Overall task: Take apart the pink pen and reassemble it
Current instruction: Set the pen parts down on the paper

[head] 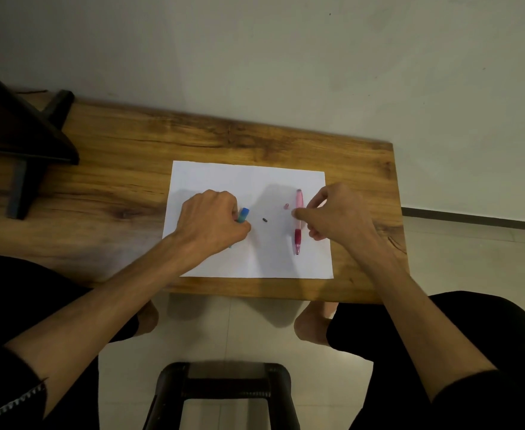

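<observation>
The pink pen (298, 221) lies lengthwise on a white sheet of paper (249, 262), its red grip toward me. My right hand (332, 212) hovers at the pen's middle with thumb and forefinger pinched close to the barrel; whether they touch it I cannot tell. A tiny pink piece (285, 206) lies just left of the pen. A small dark piece (265, 219) rests mid-sheet. My left hand (211, 218) is closed over a blue pen (243, 215) on the sheet's left side, hiding most of it.
The paper lies on a wooden table (115, 169) against a pale wall. A dark stand (22, 141) occupies the table's left end. A dark stool (224, 389) stands on the tiled floor between my knees.
</observation>
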